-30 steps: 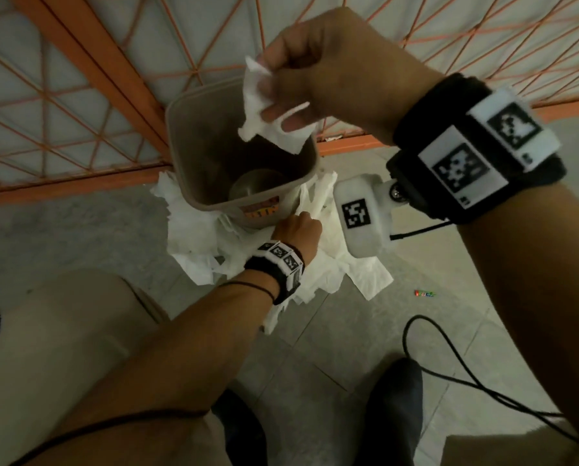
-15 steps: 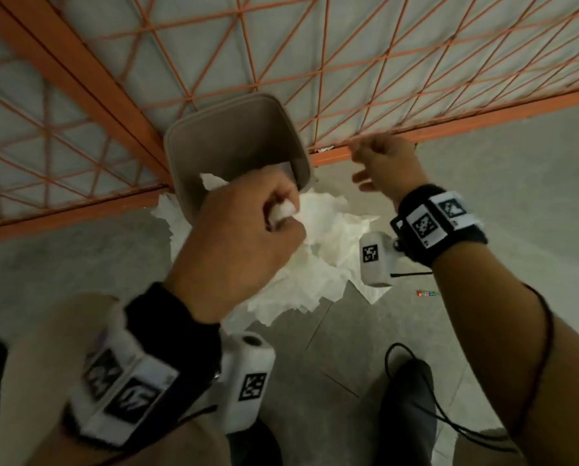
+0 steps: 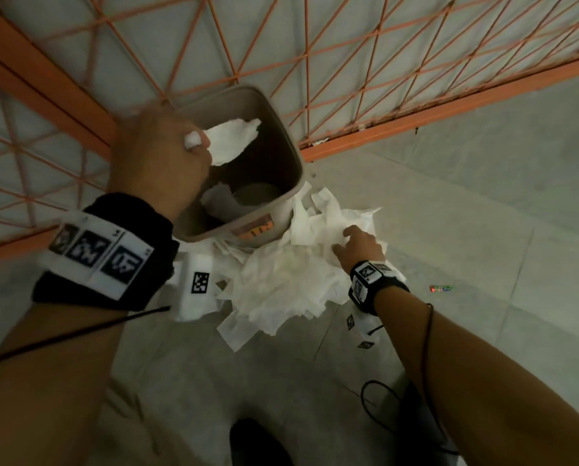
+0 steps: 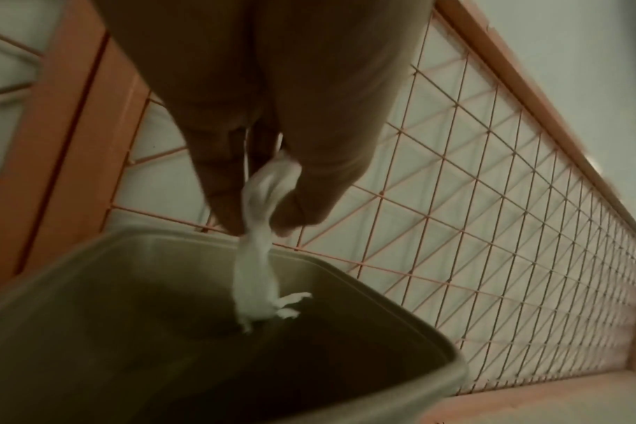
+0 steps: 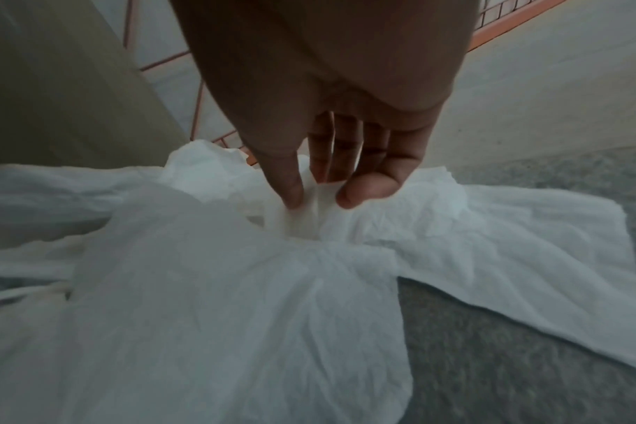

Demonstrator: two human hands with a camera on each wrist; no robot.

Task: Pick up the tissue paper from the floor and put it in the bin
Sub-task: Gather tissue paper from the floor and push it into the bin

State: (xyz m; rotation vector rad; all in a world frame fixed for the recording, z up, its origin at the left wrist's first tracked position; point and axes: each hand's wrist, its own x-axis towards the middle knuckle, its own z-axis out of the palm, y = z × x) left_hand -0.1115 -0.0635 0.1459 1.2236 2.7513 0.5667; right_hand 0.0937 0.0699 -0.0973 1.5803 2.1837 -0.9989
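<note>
Left hand [image 3: 157,163] pinching a tissue piece [image 3: 232,139] over the bin [image 3: 281,142], strip dangling inside the rim; right hand [image 3: 360,247] pinching a fold of the tissue pile [image 3: 281,284] on the floor beside the bin. Releasing best done low and centred over the opening, fingers spreading fully so nothing is clinging; gathering several layers on the right before lifting, likely thin and tearing easily; keeping clear of the bin wall, probably light and tipping readily.
</note>
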